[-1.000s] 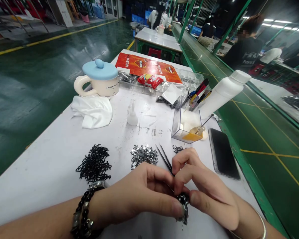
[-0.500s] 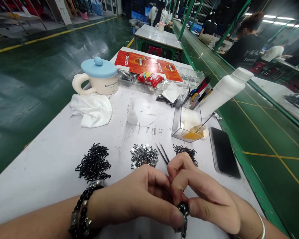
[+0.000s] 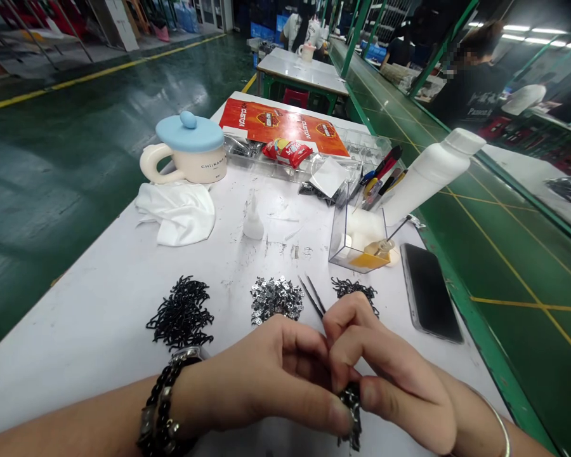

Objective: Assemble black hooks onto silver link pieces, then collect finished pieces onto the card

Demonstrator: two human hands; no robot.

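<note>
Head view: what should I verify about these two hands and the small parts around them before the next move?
1. The left hand and right hand both pinch the black chain piece: ok.
2. Which hand holds the black tweezers: cannot tell, fingers hide the grip.
3. Tweezer tips are clear of the silver clips: ok.
4. Silver clips lie apart from the black hooks: ok.
5. The phone lies away from the hands: ok.

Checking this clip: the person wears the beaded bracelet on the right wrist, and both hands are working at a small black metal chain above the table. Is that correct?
No. The head view shows the beaded bracelet on the left wrist, not the right. The rest stands: the left hand and right hand are working at the small black metal chain above the table.
</note>
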